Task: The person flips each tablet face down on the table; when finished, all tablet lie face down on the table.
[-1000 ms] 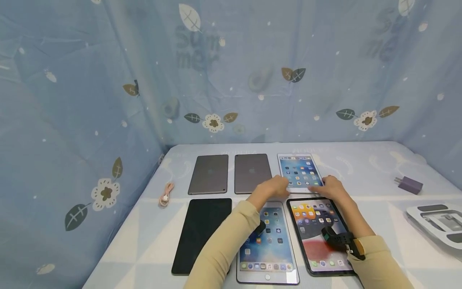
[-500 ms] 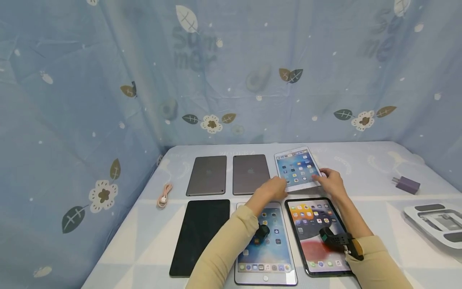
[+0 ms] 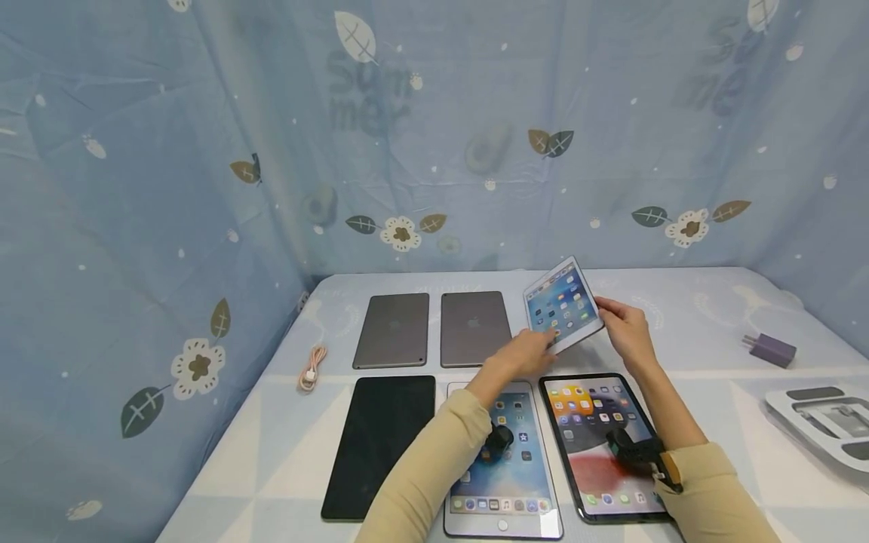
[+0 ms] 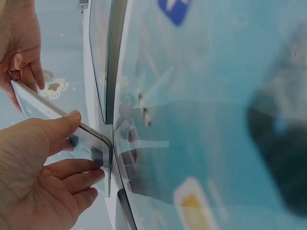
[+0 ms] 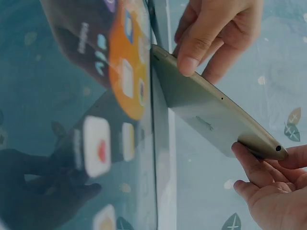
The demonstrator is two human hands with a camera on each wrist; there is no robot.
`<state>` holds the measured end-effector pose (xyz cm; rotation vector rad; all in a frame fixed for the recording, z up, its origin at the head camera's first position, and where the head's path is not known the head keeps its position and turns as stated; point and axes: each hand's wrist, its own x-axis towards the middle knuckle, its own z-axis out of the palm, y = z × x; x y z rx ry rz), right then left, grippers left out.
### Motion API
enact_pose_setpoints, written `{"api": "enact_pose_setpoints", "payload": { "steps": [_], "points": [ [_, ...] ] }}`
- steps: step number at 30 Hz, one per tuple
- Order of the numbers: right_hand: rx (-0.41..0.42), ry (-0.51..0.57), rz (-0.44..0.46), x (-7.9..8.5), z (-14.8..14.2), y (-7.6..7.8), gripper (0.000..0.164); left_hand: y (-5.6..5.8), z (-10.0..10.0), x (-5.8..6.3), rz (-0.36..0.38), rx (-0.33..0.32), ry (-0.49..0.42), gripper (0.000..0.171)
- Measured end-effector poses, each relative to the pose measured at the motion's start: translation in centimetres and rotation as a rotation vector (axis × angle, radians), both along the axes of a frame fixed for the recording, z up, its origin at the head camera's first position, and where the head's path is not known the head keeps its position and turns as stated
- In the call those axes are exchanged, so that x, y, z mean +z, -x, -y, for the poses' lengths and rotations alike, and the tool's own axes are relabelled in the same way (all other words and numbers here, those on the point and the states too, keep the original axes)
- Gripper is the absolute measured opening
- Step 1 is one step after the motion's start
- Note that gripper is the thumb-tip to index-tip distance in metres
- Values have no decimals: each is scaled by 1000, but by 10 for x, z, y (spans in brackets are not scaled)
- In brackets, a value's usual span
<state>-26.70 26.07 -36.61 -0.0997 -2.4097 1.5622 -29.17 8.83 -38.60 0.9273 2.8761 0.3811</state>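
Note:
A small white tablet (image 3: pixel 562 305) with a lit home screen is tilted up off the table at the back, its lower left corner lowest. My right hand (image 3: pixel 626 332) pinches its right edge, with fingers on the back. My left hand (image 3: pixel 523 354) pinches the lower left corner, a finger lying over the screen. In the right wrist view the pale metallic tablet back (image 5: pixel 192 105) shows, with the left thumb (image 5: pixel 192 55) on its edge. The left wrist view shows the left hand (image 4: pixel 48 167) around the near corner.
Two grey tablets (image 3: pixel 391 330) lie face down at the back left. In front are a black-screened tablet (image 3: pixel 380 445), a white tablet (image 3: pixel 505 516) and a black-framed tablet (image 3: pixel 597 445), both lit. A pink cable (image 3: pixel 311 368), purple charger (image 3: pixel 769 350) and white stand (image 3: pixel 815 422) lie at the sides.
The small white tablet has risen from lying flat to tilted, its right side highest. My right hand has moved up with it, and a left finger now reaches over its screen.

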Motion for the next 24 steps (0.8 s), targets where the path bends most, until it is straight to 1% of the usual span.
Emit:
{"api": "enact_pose_setpoints", "payload": {
  "steps": [7,12,19,24],
  "points": [
    [-69,-69,-58,6,0,-2,44,1,-10,2,9,-18,-30,52],
    [-113,-69,-76,12,3,-4,42,2,-15,2,26,-31,-80,52],
    [-124,-76,-64,17,3,-8,42,0,-21,0,77,-19,-160,53],
    [-130,-141,-98,20,3,-11,41,-2,-26,0,83,-21,-184,52]
  ]
}}
